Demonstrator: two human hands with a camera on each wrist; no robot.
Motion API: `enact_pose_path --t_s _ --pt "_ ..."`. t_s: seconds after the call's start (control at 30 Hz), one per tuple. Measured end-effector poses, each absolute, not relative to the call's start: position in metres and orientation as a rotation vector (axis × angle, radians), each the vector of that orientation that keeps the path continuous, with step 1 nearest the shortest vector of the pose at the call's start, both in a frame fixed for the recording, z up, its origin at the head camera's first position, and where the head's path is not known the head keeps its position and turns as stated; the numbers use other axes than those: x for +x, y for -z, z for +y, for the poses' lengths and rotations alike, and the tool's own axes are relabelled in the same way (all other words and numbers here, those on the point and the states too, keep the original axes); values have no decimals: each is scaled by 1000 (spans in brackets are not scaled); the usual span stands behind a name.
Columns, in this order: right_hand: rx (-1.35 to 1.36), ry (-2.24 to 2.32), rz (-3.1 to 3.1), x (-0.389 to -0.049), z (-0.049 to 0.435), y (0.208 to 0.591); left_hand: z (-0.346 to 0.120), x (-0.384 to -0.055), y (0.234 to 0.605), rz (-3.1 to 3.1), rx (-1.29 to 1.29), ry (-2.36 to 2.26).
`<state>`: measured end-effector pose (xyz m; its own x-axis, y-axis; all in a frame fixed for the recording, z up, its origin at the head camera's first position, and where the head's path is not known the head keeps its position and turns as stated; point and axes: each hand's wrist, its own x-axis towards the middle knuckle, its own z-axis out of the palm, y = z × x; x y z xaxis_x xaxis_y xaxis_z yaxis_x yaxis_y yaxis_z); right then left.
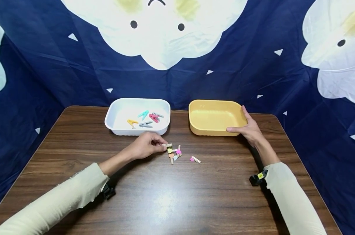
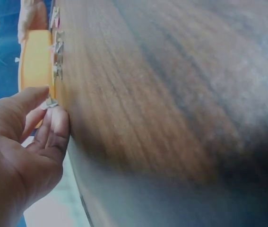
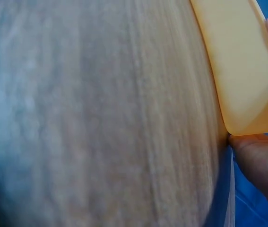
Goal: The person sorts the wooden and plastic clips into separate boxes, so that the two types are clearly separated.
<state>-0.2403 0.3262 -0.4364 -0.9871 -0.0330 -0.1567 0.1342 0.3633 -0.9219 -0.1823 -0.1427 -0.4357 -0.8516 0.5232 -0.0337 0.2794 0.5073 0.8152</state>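
Note:
My left hand [image 1: 146,145] pinches a small wooden clothespin [image 1: 167,145] between thumb and fingertips, just above the table; in the left wrist view the pinched clothespin [image 2: 50,104] is partly hidden by the fingers. Beside it lie several mini clothespins with hearts, among them a yellow one [image 1: 170,151], an orange one [image 1: 171,156] and a pale blue one [image 1: 176,157]. A magenta one [image 1: 195,159] lies apart to the right. My right hand [image 1: 249,129] holds the right end of a yellow bin [image 1: 214,132], thumb along the front rim and fingers along the side.
A white bin [image 1: 136,132] stands at the back left, holding several plastic clips in teal [image 1: 143,114], red [image 1: 154,117], grey and yellow. Both bins stand near the back edge of the brown wooden table [image 1: 180,195]. A blue curtain [image 1: 171,85] hangs behind.

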Motion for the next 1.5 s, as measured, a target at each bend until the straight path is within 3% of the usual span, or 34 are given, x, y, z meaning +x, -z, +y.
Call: enact_pose_path --t_s 0.43,0.77,1.1,1.5 --pt "107 1692 2461 -239 326 439 -143 -183 415 2415 625 -1279" --pt "114 1704 2461 -240 325 438 -129 -190 394 2485 728 -1329" --pt "119 1686 2470 -238 325 438 -119 -196 395 2378 540 -1542" --pt "114 1688 2479 -239 324 436 -110 -208 388 2385 511 -1718"
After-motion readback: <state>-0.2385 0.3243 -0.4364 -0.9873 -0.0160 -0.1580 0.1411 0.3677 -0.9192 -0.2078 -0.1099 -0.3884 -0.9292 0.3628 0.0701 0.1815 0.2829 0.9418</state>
